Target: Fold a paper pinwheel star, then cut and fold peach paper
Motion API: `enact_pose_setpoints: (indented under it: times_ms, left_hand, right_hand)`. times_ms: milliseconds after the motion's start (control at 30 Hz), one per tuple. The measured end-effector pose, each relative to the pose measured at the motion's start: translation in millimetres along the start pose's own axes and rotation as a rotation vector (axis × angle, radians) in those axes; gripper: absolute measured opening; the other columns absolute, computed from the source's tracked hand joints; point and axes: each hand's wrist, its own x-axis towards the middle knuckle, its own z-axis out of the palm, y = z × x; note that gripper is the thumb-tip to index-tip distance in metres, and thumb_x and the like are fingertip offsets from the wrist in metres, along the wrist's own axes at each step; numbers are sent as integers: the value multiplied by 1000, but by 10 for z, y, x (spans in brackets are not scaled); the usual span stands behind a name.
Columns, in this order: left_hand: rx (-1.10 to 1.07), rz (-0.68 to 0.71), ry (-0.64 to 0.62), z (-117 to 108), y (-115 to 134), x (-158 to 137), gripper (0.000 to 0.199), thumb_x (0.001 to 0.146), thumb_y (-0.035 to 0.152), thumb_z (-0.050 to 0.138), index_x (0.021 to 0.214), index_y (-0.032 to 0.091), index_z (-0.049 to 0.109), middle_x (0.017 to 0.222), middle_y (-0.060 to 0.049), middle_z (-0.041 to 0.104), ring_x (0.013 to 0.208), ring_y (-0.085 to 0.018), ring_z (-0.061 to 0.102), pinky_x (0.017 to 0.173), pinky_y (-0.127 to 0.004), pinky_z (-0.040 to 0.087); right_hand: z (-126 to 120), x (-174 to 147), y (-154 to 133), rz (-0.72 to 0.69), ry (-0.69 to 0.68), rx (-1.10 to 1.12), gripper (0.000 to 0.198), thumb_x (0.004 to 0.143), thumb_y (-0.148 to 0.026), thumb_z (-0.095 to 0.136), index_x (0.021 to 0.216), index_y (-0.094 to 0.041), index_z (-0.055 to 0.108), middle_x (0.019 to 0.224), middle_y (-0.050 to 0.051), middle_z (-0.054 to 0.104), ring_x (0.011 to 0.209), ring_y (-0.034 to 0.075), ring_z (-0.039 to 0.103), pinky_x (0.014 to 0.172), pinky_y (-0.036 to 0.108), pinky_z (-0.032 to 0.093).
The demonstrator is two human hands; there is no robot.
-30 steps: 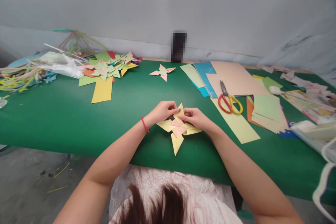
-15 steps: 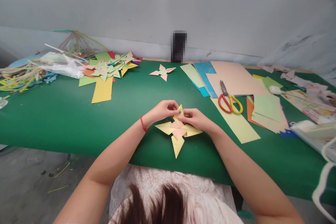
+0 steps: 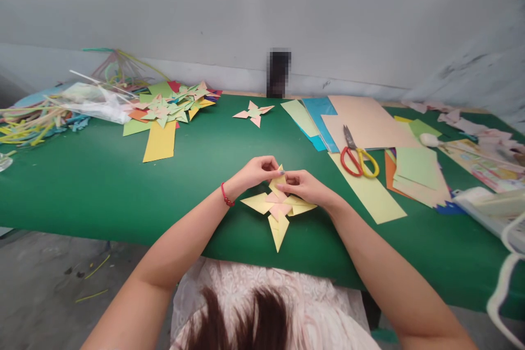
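Observation:
A folded paper star (image 3: pixel 278 209) with four yellow points and a pink middle is held just over the green table (image 3: pixel 197 191). My left hand (image 3: pixel 259 170) pinches the left side of its far point near the tip. On the right side of that same point, my right hand (image 3: pixel 302 184) is closed with thumb and fingers gripping the paper. The two side points and the near point stick out free. Fingers partly cover the far point.
Scissors (image 3: pixel 356 156) with red and yellow handles lie on paper sheets (image 3: pixel 369 120) to the right. A smaller pink paper star (image 3: pixel 254 113) sits at the back middle. Several folded stars (image 3: pixel 176 105) and bundles of coloured strips (image 3: pixel 36 117) are at the back left.
The star has turned slightly, its near point swinging a little right and towards me. Both hands keep their pinch on the far point.

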Motion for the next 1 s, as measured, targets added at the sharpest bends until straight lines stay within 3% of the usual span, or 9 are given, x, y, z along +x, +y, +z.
enact_pose_setpoints:
  times_ms: [133,400,700,833,1000]
  left_hand:
    - [-74,2,0,5,-30,21,27,67,36,67,71,14,52,66,2,53,59,-8,46,54,-21,33]
    - [-92,13,89,70,-34,32,31,71,40,64,63,15,45,58,4,47,54,-7,42,53,-21,34]
    - [140,156,237,138,-128,81,33,81,40,52,60,17,41,57,4,42,54,-8,39,53,-21,33]
    - [116,123,314,114,-114,108,34,85,42,45,62,17,43,54,4,45,50,-8,44,52,-21,38]
    - [-27,-6,194,-16,-34,81,38,86,50,40,72,16,50,59,-1,55,54,-10,53,57,-24,45]
  right_hand:
    - [9,4,6,13,-2,13,39,70,-53,61,70,-15,55,60,-3,49,52,8,38,47,23,23]
    - [11,-3,-21,19,-39,40,36,72,-50,61,71,-15,53,63,-3,48,54,8,38,49,23,23]
    - [2,1,-20,5,-19,-24,39,73,-53,58,68,-16,48,59,-5,40,53,7,32,49,23,20]
    - [18,9,14,1,-28,-44,40,73,-54,58,68,-16,49,58,-5,38,52,7,31,49,23,19]
    - [15,10,35,24,-30,7,38,72,-53,60,70,-15,53,60,-4,45,53,8,36,48,23,21]
